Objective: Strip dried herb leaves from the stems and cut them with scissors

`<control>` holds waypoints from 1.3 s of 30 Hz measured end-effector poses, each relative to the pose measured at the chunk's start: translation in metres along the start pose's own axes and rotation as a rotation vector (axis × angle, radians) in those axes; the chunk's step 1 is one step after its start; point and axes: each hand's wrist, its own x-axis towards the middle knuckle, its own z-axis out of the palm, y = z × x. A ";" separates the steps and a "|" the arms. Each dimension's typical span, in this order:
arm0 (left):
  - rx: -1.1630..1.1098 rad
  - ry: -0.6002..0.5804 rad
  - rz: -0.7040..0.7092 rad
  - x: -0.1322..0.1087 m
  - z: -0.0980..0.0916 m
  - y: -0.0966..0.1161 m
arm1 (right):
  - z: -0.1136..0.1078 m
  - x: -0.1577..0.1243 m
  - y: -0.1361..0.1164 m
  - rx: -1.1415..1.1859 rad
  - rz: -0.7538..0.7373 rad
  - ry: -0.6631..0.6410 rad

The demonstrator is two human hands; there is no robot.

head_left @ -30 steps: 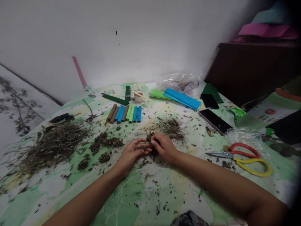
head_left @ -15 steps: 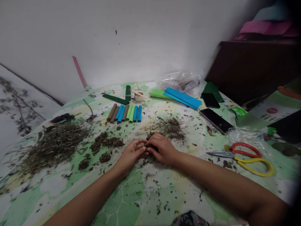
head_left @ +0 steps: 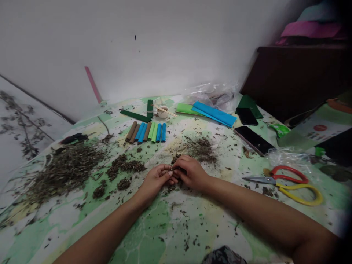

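My left hand [head_left: 157, 180] and my right hand [head_left: 191, 172] meet fingertip to fingertip just above the table, near its middle. Both are closed in a pinch. A little dark dried leaf matter shows between their fingertips, largely hidden by the fingers. Under and behind the right hand lies a spread of crumbled dried leaf [head_left: 202, 149]. To the left of the left hand are dark clumps of dried leaf [head_left: 123, 184] and a longer heap of crumbled leaf [head_left: 132, 165].
Farther left is a big pile of dried stems [head_left: 67, 167]. Several brown, blue and green rolled tubes [head_left: 145, 132] lie behind the hands, near a small cup [head_left: 162, 113] with sticks. Folded blue cloth [head_left: 214, 113], a phone [head_left: 253, 140] and scissors [head_left: 298, 196] are at right.
Both hands stay in the same place. The fingertips have shifted slightly against each other, and the left fingers look a little more curled. The camera view has moved slightly.
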 end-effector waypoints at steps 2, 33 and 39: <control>0.012 0.001 0.013 0.000 0.001 0.001 | 0.000 0.000 0.000 0.012 -0.006 0.010; -0.017 0.054 0.047 -0.002 -0.001 -0.003 | 0.000 0.001 0.006 0.110 0.143 0.211; 0.021 0.053 0.026 -0.002 0.001 -0.001 | 0.002 0.000 0.003 0.109 0.055 0.099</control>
